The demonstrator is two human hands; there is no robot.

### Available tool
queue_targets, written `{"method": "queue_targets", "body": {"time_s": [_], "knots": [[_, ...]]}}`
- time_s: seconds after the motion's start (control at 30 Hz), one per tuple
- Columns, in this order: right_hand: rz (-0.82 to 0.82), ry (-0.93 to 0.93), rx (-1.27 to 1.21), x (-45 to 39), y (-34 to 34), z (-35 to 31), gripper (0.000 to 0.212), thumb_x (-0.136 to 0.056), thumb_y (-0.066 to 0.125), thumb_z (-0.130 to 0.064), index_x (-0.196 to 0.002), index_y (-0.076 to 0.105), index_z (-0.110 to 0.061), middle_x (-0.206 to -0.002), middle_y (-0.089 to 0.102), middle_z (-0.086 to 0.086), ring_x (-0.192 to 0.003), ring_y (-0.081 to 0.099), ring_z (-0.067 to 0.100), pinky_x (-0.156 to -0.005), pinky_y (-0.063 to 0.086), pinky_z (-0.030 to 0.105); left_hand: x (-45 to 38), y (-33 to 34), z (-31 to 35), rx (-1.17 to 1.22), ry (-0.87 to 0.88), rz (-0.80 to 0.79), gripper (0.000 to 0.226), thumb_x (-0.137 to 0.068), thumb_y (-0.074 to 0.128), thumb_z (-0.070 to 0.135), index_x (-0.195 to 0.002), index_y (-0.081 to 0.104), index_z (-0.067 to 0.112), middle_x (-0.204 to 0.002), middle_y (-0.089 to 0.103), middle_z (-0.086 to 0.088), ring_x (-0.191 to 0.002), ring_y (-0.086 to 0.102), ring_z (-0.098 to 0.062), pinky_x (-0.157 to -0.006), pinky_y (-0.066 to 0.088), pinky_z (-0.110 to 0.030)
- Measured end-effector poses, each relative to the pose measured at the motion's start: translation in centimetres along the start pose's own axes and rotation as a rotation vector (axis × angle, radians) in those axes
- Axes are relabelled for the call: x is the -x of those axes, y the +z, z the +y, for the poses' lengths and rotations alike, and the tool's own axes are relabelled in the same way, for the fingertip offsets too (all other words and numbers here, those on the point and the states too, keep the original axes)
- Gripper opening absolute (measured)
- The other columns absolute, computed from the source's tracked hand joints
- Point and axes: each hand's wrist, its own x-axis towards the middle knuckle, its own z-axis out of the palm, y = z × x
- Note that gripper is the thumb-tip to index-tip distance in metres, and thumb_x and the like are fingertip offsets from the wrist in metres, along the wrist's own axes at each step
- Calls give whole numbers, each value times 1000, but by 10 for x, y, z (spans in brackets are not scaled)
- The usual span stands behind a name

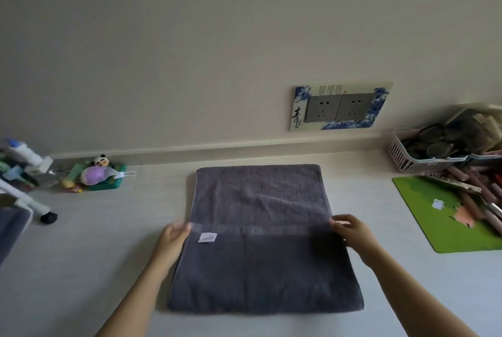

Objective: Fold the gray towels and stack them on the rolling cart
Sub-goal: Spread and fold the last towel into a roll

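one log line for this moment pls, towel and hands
stage: mid-fold | gray towel: flat on table, near part folded over | left hand: pinches left corner | right hand: pinches right corner

One gray towel (264, 241) lies between two hands, the left hand (173, 239) and the right hand (353, 233). Beyond them sit two wall sockets (339, 107), one green mat (448, 214), and perhaps two baskets (423, 157).

- towel (260, 228) — dark gray, white tag (207, 237)
- mat (445, 214) — bright green
- basket (415, 158) — pink-and-white slats
- socket surround (301, 108) — blue-and-white wave pattern
- bench (95, 241) — pale gray
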Motion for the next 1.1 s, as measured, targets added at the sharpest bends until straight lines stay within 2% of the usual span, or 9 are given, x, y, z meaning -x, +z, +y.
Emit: {"method": "queue_targets", "body": {"time_s": [0.03, 0.17, 0.33, 0.67, 0.77, 0.83, 0.9, 0.97, 1.1], "knots": [[-3, 16, 50, -4, 2, 10, 28, -83, 70, -26, -103, 62, -8, -95, 67, 12, -78, 61, 20, -65, 47, 30, -1, 5, -12, -19, -23, -24, 11, -91, 60, 17, -95, 60, 6, -87, 63, -4, -87, 58, -20, -74, 44, -28], [70, -3, 204, -3, 8, 26, 30, -81, 73, -26, -99, 53, -12, -90, 63, 4, -89, 63, 28, -75, 47, 34, 4, 9, -37, -255, -18, -4, 35, -83, 65, 35, -77, 53, 3, -66, 55, -6, -65, 52, -20, -60, 35, -34], [257, -158, 254, 5, 22, 25, 18, -88, 62, -15, -92, 44, -16, -85, 60, 10, -90, 60, 39, -66, 35, 32, 18, 24, -27, -396, 85, 279, 17, -95, 49, 22, -84, 43, 10, -70, 59, -12, -69, 58, -38, -57, 34, -34], [310, -146, 502, -8, 40, 35, 15, -96, 46, -27, -91, 39, -14, -103, 62, 18, -89, 59, 41, -65, 35, 36, 15, 47, -48, -604, 182, 419, 16, -91, 54, 13, -87, 51, -2, -83, 61, -29, -63, 60, -48, -52, 44, -42], [331, -134, 519, -4, 39, 32, 25, -94, 51, -25, -110, 49, -6, -117, 55, 19, -101, 56, 40, -76, 41, 41, 13, 44, -46, -603, 136, 400, 19, -90, 56, 15, -95, 53, -3, -95, 58, -29, -74, 60, -48, -59, 47, -47], [384, -201, 573, 3, 34, 35, 42, -87, 63, -23, -124, 51, -6, -121, 52, 19, -109, 51, 40, -88, 41, 45, 15, 39, -50, -640, 224, 405, 28, -88, 55, 22, -103, 55, -2, -97, 57, -26, -85, 57, -46, -66, 48, -49], [445, -351, 670, 16, 32, 43, 43, -81, 70, -25, -120, 58, -10, -115, 54, 16, -106, 49, 37, -89, 41, 46, 25, 31, -55, -709, 465, 361, 36, -84, 46, 34, -103, 59, 6, -97, 57, -19, -89, 53, -39, -72, 44, -45], [428, -532, 730, 33, 33, 56, 32, -79, 60, -37, -104, 66, -17, -105, 59, 10, -96, 49, 31, -80, 46, 43, 36, 23, -65, -697, 719, 190, 27, -87, 43, 44, -93, 56, 21, -95, 56, -4, -88, 51, -23, -75, 39, -38], [118, -728, 697, 63, 32, 78, 22, -79, 54, -48, -87, 66, -32, -91, 64, -11, -80, 62, 21, -70, 50, 33, 48, 5, -86, -623, 884, -278, 32, -88, 45, 57, -84, 55, 27, -91, 49, 14, -86, 49, -2, -80, 41, -20]]}}
